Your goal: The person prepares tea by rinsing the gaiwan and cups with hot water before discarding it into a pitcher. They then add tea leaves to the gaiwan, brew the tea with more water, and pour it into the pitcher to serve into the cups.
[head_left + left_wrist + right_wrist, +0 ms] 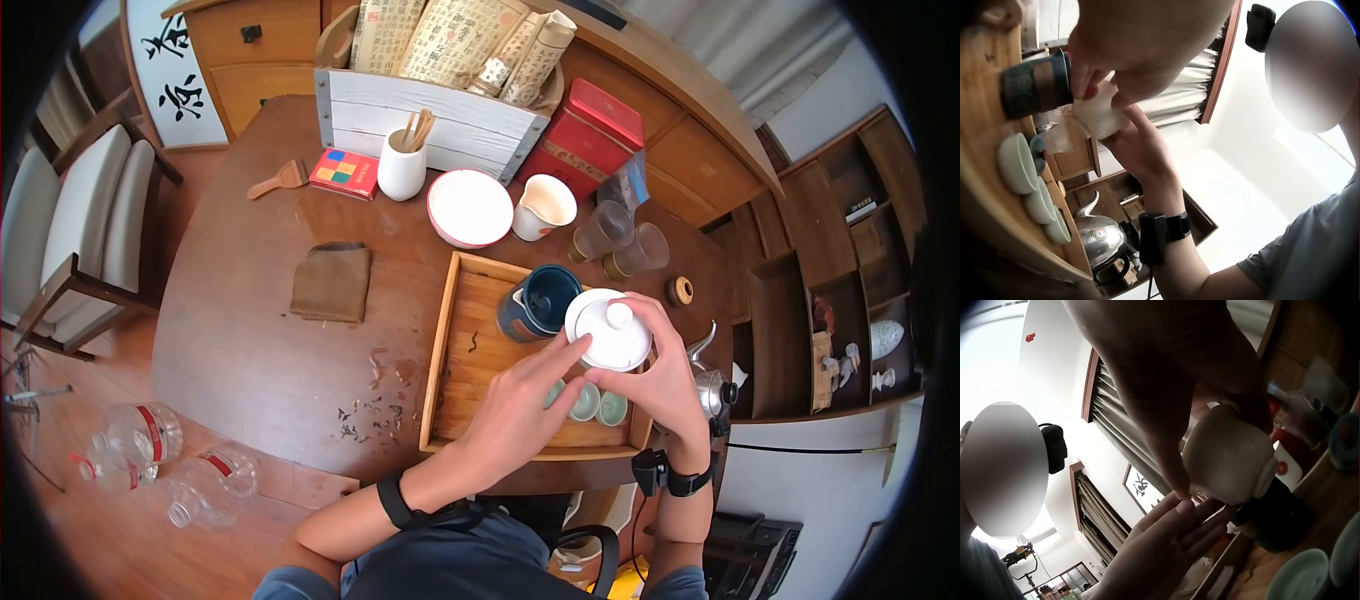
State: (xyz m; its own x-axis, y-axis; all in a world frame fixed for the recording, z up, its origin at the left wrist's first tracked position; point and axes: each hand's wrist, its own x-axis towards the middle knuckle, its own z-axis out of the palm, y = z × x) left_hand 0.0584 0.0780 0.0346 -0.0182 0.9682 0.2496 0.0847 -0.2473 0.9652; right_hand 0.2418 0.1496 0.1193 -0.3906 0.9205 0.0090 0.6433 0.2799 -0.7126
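Observation:
My right hand [668, 388] grips a white gaiwan [612, 352], thumb and fingers at opposite sides of its rim. Its knobbed lid [619, 316] is on, and the bowl tilts beside a dark blue pitcher [512, 322]. My left hand [510, 408] reaches in from the other side with straight fingers, fingertips right at the gaiwan's rim. From the right wrist view, the gaiwan's rounded side [1229, 453] shows above the left hand's extended fingers. Small pale green cups [612, 408] stand below the hands on the wooden tray [434, 390], partly hidden.
A metal kettle [708, 388] stands to the right of the tray. Behind it are a white bowl [468, 208], a white spouted jug [546, 204] and two clear glasses [640, 250]. Left lie a folded brown cloth [330, 284] and scattered tea leaves [376, 420].

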